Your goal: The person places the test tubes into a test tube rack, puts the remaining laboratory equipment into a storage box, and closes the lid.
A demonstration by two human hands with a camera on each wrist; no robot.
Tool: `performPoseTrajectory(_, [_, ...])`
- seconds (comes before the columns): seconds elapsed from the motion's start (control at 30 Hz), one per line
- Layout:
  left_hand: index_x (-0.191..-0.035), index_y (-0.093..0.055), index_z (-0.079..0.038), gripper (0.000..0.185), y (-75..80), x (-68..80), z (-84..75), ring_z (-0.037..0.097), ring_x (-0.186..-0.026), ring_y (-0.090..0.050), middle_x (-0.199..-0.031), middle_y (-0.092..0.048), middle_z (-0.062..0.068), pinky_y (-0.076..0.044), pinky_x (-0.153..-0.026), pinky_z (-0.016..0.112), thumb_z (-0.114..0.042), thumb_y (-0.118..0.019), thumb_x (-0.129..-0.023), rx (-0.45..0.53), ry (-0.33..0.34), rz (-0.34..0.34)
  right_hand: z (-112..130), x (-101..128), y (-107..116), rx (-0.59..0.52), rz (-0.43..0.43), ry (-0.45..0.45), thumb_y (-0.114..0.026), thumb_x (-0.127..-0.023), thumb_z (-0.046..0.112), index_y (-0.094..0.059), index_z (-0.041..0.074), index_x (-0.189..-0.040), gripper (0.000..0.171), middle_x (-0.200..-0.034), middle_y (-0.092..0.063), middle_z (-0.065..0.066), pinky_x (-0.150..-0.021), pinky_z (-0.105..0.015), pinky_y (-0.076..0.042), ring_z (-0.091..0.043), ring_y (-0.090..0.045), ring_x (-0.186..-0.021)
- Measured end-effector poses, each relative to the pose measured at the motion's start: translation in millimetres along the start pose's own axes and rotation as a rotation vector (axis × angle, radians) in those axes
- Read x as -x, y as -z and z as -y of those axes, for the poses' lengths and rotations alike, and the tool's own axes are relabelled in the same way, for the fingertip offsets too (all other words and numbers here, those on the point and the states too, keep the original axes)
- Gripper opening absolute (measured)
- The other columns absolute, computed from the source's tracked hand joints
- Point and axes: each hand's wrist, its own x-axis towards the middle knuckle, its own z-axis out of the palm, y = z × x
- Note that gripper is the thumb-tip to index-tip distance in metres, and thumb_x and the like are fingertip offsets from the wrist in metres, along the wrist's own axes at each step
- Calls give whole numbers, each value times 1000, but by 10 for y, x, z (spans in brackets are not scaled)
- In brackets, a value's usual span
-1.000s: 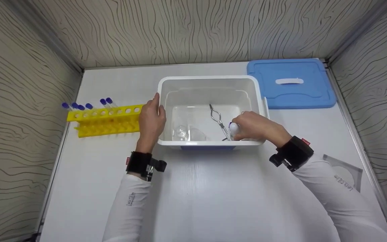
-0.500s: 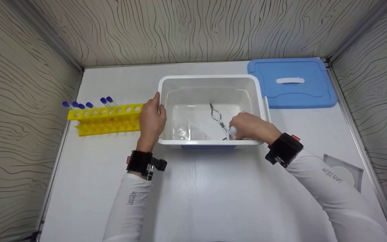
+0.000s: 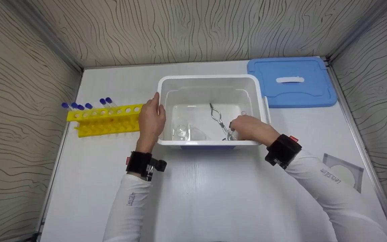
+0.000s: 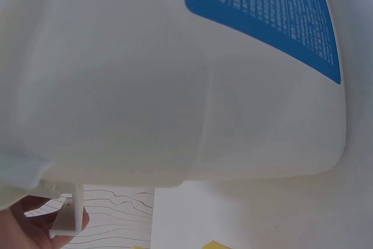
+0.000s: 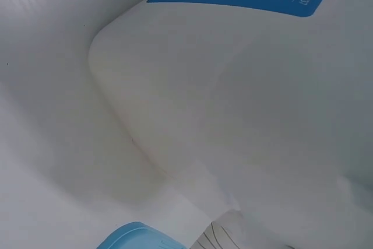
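A white plastic bin (image 3: 210,143) stands mid-table with its top uncovered. My left hand (image 3: 152,120) grips its left side; in the left wrist view, fingers (image 4: 23,228) curl at a white side clip (image 4: 69,217). My right hand (image 3: 252,128) reaches inside at the front right corner, fingers curled down by a small clear vessel (image 3: 233,135). A dark bit shows at its fingertips, and much of the vessel is hidden. Beside it lie metal tongs (image 3: 216,115). Clear glassware (image 3: 181,132) sits at the front left inside.
Left of the bin is a yellow test tube rack (image 3: 108,122) holding several tubes with blue caps. A blue lid (image 3: 292,90) with a white handle lies at back right. A grey-edged flat sheet (image 3: 344,169) lies by my right forearm. Patterned walls (image 3: 193,33) enclose the table.
My right hand has gone lower into the bin's front right corner with the clear vessel, the wrist shifting left. My left hand stays on the bin's left side.
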Motion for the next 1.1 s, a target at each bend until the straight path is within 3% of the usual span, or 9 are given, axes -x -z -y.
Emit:
performPoseTrajectory(0.1, [-145, -49, -5, 47, 3, 1, 4, 30, -91, -64, -110, -70, 20, -56, -90, 43, -14, -51, -99, 5, 6, 5, 15, 34, 10, 17, -26, 33, -64, -77, 4, -73, 1, -92, 18, -83, -71, -10, -68, -38, -52, -24, -61, -71])
performPoseTrajectory(0.2, [-145, -49, -5, 47, 2, 1, 7, 30, -93, -64, -112, -69, 20, -56, -92, 43, -13, -52, -99, 14, 8, 6, 33, 80, 41, 1, -74, 56, -68, -80, 10, -74, 2, -103, 25, -97, -75, -12, -81, -44, -55, -31, -69, -85])
performPoseTrajectory(0.27, [-145, -49, -5, 47, 6, 4, 6, 30, -93, -64, -112, -69, 20, -55, -93, 43, -13, -52, -99, 20, 10, 7, 46, 118, 84, -33, -120, 54, -70, -84, 15, -72, 2, -113, 32, -108, -75, -14, -89, -47, -55, -35, -70, -96])
performPoseTrajectory(0.47, [-146, -49, -6, 47, 5, 1, 10, 29, -97, -65, -113, -69, 19, -54, -97, 43, -15, -52, -100, 25, 19, 20, 18, 291, 244, -194, -318, -23, -67, -93, 26, -69, 6, -124, 37, -117, -74, -13, -93, -49, -55, -31, -70, -106])
performPoseTrajectory(0.63, [-146, -48, -5, 48, -3, 0, 11, 28, -88, -62, -106, -69, 19, -56, -86, 42, -13, -52, -99, 29, 16, 12, -86, 528, 318, -356, -604, -43, -65, -96, 20, -69, 3, -122, 31, -116, -73, -16, -91, -49, -57, -33, -72, -103])
performPoseTrajectory(0.73, [-147, -47, -5, 48, -9, 2, 13, 26, -85, -60, -106, -69, 19, -57, -83, 40, -13, -52, -99, 37, 17, 7, -196, 664, 283, -444, -837, -54, -66, -94, 14, -70, 2, -120, 28, -116, -73, -18, -86, -29, -60, -19, -74, -99])
performPoseTrajectory(0.87, [-147, -47, -6, 49, -13, 8, 11, 25, -87, -61, -110, -69, 18, -57, -88, 39, -13, -52, -99, 46, 20, 5, -401, 806, 162, -527, -1118, -91, -67, -93, 8, -71, 0, -118, 27, -114, -73, -19, -80, -3, -50, 9, -66, -95])
performPoseTrajectory(0.97, [-147, -47, -6, 49, -14, 12, 11, 25, -87, -61, -111, -69, 18, -57, -89, 39, -14, -52, -100, 49, 23, 9, -557, 903, 42, -584, -1269, -178, -65, -93, 8, -72, 1, -117, 26, -112, -74, -14, -75, -3, -49, 10, -65, -92])
performPoseTrajectory(1.1, [-148, -46, -6, 49, -11, 14, 8, 26, -96, -64, -117, -68, 18, -56, -97, 39, -15, -52, -100, 54, 30, 16, -754, 1039, -145, -669, -1387, -373, -63, -95, 12, -72, 5, -120, 27, -112, -71, 4, -72, -9, -47, 6, -65, -92])
